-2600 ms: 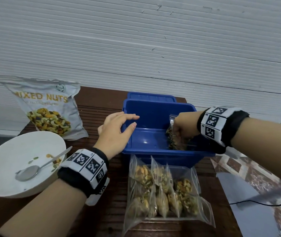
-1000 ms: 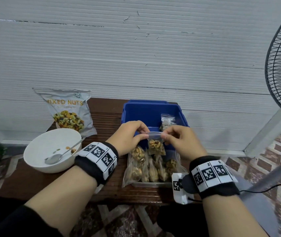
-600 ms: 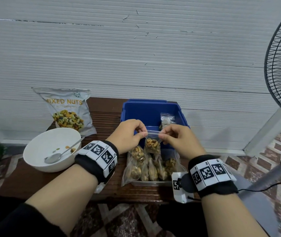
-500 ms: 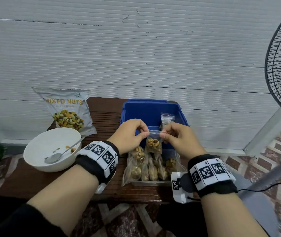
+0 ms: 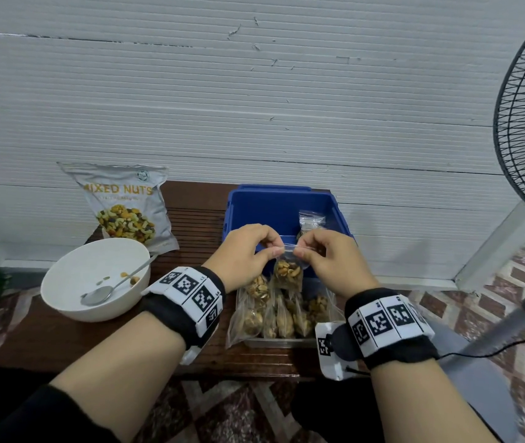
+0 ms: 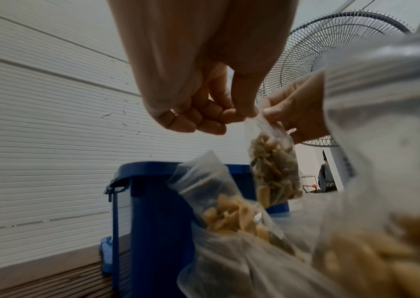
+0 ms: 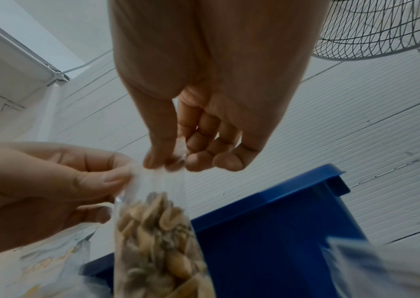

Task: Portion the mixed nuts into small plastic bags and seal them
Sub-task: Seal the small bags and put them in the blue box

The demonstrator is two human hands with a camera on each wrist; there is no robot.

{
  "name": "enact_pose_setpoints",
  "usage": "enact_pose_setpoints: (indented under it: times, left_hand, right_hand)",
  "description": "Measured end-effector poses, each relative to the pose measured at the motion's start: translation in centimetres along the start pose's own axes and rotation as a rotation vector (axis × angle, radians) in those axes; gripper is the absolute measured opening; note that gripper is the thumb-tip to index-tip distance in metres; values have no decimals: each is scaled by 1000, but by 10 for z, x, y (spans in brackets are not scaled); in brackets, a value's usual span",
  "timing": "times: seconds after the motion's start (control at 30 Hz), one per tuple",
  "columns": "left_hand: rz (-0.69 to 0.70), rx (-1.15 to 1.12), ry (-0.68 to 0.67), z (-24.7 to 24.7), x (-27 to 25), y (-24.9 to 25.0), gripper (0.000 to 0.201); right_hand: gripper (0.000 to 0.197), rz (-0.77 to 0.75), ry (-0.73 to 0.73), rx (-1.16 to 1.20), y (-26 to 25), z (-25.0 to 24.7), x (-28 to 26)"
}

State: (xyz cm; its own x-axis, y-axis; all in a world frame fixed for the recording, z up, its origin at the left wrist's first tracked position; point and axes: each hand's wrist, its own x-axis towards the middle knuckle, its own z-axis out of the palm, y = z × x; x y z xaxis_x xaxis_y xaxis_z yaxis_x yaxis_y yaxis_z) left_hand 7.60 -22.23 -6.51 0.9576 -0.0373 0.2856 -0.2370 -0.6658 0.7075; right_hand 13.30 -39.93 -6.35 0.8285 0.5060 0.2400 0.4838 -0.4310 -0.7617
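Above the blue bin's (image 5: 282,208) near rim, one small bag (image 5: 287,272) of nuts hangs between my two hands: my left hand (image 5: 244,252) pinches its top strip at one end, my right hand (image 5: 331,258) pinches the other. One filled bag (image 5: 310,220) stands inside the bin. Below my hands a clear tray (image 5: 278,341) holds more filled bags; I can't count them. Leftward sit one white bowl (image 5: 72,284) with one spoon (image 5: 112,286) and one mixed-nuts pouch (image 5: 125,203).
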Motion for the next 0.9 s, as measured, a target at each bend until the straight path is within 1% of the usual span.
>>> enact_pose_setpoints:
  times: [0.07,0.17,0.3,0.4,0.5,0.6,0.67,0.73,0.77,0.83,0.9]
  left_hand:
    - [-20,-23,6,0,0,1,8]
    - [-50,-70,19,-1,-1,1,10]
    - [-74,-92,18,0,-3,2,22]
    - [-85,-106,27,0,-3,3,25]
    - [-93,-126,39,-1,-3,5,23]
    - [-101,-155,59,-3,-2,6,21]
    - [-106,-175,76,-7,-1,6,18]
    - [-123,-201,112,-12,0,2,14]
    - [-135,-212,140,-15,1,-1,11]
    - [-165,-212,215,-21,4,-9,6]
    - [-194,-188,269,-25,8,-19,4]
  right_hand:
    - [19,10,-22,-5,-1,0,0]
    - [9,26,-25,48,-3,0,-1]
    - [14,12,-19,-17,-6,3,-2]
    - [15,27,-50,-34,-7,2,0]
    - [16,23,-96,-37,-8,-1,-1]
    - [7,13,-118,-59,-12,-4,-2]
    - [13,21,-125,-76,-13,-10,2]
    - [21,31,-92,-92,-15,-21,8]
    - [21,39,-67,-90,-17,-28,12]
    - [12,67,-39,-84,-23,-45,19]
    - [6,75,-41,-131,-27,-62,30]
